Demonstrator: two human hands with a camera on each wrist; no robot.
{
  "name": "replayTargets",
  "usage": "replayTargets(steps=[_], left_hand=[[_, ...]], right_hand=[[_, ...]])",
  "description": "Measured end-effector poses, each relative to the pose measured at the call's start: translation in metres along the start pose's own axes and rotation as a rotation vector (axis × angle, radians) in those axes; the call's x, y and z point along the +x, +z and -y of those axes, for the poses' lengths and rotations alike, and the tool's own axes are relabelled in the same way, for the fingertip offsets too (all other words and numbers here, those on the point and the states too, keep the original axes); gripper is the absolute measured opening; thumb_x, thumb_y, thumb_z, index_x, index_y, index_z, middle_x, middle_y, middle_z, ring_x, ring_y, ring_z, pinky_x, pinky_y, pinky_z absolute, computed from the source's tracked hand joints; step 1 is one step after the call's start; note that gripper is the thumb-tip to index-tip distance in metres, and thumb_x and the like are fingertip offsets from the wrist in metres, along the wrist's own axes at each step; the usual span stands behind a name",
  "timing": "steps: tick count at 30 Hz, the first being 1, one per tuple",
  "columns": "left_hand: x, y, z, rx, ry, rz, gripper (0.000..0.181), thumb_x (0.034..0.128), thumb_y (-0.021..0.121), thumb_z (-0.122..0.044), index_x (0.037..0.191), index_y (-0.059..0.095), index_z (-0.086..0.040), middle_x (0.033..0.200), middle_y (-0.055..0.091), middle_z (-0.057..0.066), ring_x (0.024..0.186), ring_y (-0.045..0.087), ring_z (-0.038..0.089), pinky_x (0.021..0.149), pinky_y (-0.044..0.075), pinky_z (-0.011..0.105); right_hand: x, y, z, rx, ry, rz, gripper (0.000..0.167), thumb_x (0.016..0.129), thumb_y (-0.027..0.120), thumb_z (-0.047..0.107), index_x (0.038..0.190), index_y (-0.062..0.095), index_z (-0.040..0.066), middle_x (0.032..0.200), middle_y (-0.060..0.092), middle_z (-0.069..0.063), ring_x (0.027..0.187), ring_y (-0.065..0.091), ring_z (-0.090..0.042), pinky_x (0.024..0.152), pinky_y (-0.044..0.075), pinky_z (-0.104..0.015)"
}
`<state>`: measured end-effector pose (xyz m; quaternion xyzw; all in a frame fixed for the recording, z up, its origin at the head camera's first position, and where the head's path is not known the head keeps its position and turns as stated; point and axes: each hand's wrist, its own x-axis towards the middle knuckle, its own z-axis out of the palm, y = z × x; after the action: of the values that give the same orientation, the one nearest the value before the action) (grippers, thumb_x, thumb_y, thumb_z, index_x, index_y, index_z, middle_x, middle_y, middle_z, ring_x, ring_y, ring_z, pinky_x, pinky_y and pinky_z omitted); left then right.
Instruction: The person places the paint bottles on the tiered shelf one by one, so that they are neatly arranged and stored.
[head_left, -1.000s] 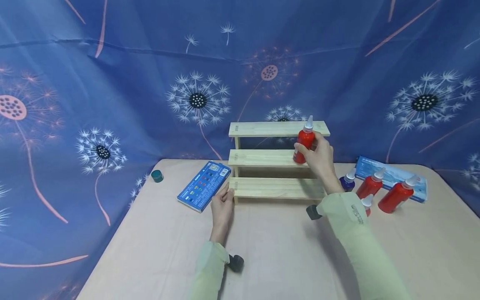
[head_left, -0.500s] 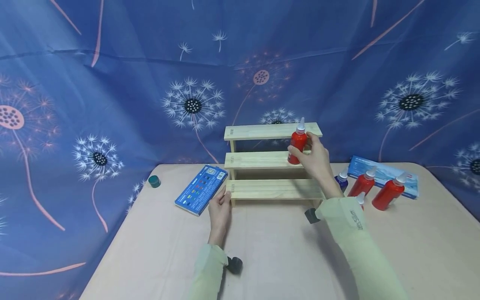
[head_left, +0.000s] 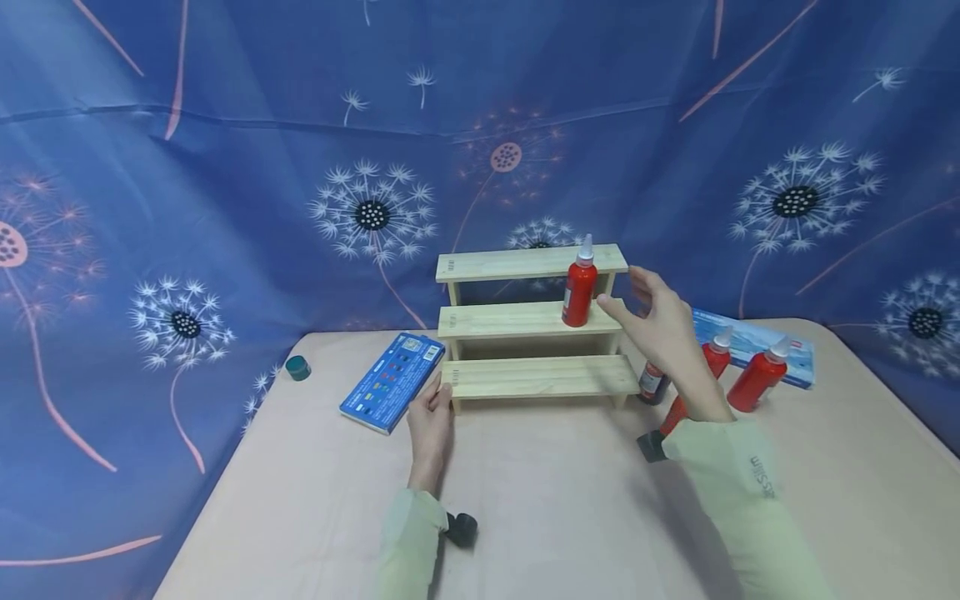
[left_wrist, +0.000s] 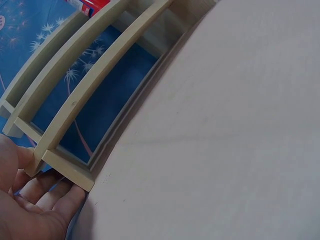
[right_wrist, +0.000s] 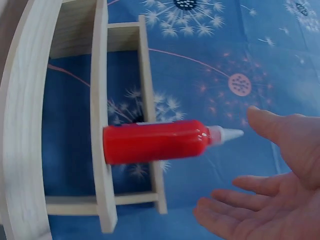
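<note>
A three-tier wooden rack stands at the back of the table. Upright on its middle tier, toward the right end, is a red squeeze bottle with a pale pointed nozzle. My right hand is just right of that bottle, apart from it, thumb and fingers spread. The right wrist view also shows this hand holding nothing. At the rack's lower left end my left hand grips the bottom tier. In the left wrist view its thumb lies on the board, with the fingers against the end leg.
Red squeeze bottles and a dark bottle stand right of the rack, partly behind the right arm. A blue box lies behind them. Left of the rack lie another blue box and a small green jar.
My right hand has let go of the red squeeze bottle and moved off to the right. The bottle stays on the middle tier. My left hand keeps its grip on the rack.
</note>
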<state>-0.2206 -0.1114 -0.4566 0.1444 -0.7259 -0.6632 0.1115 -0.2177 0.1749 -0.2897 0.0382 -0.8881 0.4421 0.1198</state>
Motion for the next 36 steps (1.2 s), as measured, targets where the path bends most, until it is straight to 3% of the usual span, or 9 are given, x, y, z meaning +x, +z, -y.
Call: replayTargets(steps=[15, 21, 23, 26, 29, 33, 36], left_hand=[[-0.001, -0.002, -0.001, 0.039, -0.039, 0.012, 0.041, 0.1018, 0.052, -0.021, 0.14, 0.051, -0.007, 0.136, 0.058, 0.01, 0.124, 0.057, 0.023, 0.102, 0.05, 0.037], [-0.001, -0.002, 0.0, 0.055, -0.025, 0.006, 0.04, 0.1018, 0.052, -0.019, 0.14, 0.051, -0.007, 0.131, 0.062, 0.011, 0.111, 0.065, 0.023, 0.078, 0.056, 0.02], [-0.001, -0.001, 0.001, 0.056, -0.025, 0.008, 0.041, 0.102, 0.052, -0.02, 0.14, 0.051, -0.007, 0.132, 0.061, 0.011, 0.113, 0.064, 0.022, 0.081, 0.056, 0.02], [0.0, -0.001, 0.002, 0.057, -0.02, 0.01, 0.041, 0.1022, 0.052, -0.021, 0.14, 0.051, -0.007, 0.135, 0.059, 0.01, 0.122, 0.059, 0.021, 0.097, 0.053, 0.03], [0.0, 0.0, 0.002, 0.05, -0.022, 0.014, 0.041, 0.1023, 0.051, -0.023, 0.141, 0.05, -0.007, 0.136, 0.058, 0.01, 0.125, 0.057, 0.023, 0.102, 0.05, 0.036], [0.0, 0.0, 0.002, 0.053, -0.018, 0.014, 0.041, 0.1021, 0.052, -0.022, 0.14, 0.051, -0.007, 0.136, 0.058, 0.01, 0.123, 0.058, 0.022, 0.1, 0.051, 0.035], [0.0, -0.001, 0.002, 0.056, -0.021, 0.006, 0.041, 0.1021, 0.052, -0.022, 0.14, 0.051, -0.007, 0.134, 0.059, 0.011, 0.115, 0.063, 0.019, 0.087, 0.056, 0.024]], right_hand=[[-0.038, -0.032, -0.03, -0.087, 0.077, -0.023, 0.079, 0.095, 0.057, 0.05, 0.154, 0.026, 0.007, 0.154, 0.033, -0.024, 0.138, 0.034, -0.046, 0.104, 0.036, -0.066], [-0.049, -0.039, -0.045, -0.074, 0.073, -0.076, 0.073, 0.096, 0.058, 0.044, 0.153, 0.03, 0.007, 0.152, 0.037, -0.024, 0.137, 0.037, -0.044, 0.103, 0.039, -0.064], [-0.054, -0.04, -0.051, -0.05, 0.07, -0.09, 0.072, 0.096, 0.058, 0.043, 0.152, 0.031, 0.007, 0.151, 0.038, -0.023, 0.137, 0.038, -0.043, 0.103, 0.038, -0.062], [-0.061, -0.041, -0.06, -0.036, 0.073, -0.115, 0.07, 0.096, 0.059, 0.042, 0.152, 0.033, 0.008, 0.15, 0.041, -0.021, 0.136, 0.04, -0.041, 0.104, 0.039, -0.055], [-0.068, -0.04, -0.069, -0.024, 0.098, -0.132, 0.07, 0.096, 0.06, 0.041, 0.152, 0.032, 0.011, 0.15, 0.041, -0.02, 0.136, 0.04, -0.04, 0.103, 0.039, -0.05], [-0.076, -0.038, -0.082, -0.015, 0.143, -0.136, 0.073, 0.095, 0.061, 0.042, 0.154, 0.028, 0.015, 0.151, 0.04, -0.019, 0.137, 0.039, -0.041, 0.103, 0.039, -0.054], [-0.081, -0.034, -0.091, 0.0, 0.185, -0.121, 0.076, 0.095, 0.061, 0.043, 0.156, 0.024, 0.016, 0.152, 0.039, -0.02, 0.137, 0.037, -0.043, 0.103, 0.038, -0.058]])
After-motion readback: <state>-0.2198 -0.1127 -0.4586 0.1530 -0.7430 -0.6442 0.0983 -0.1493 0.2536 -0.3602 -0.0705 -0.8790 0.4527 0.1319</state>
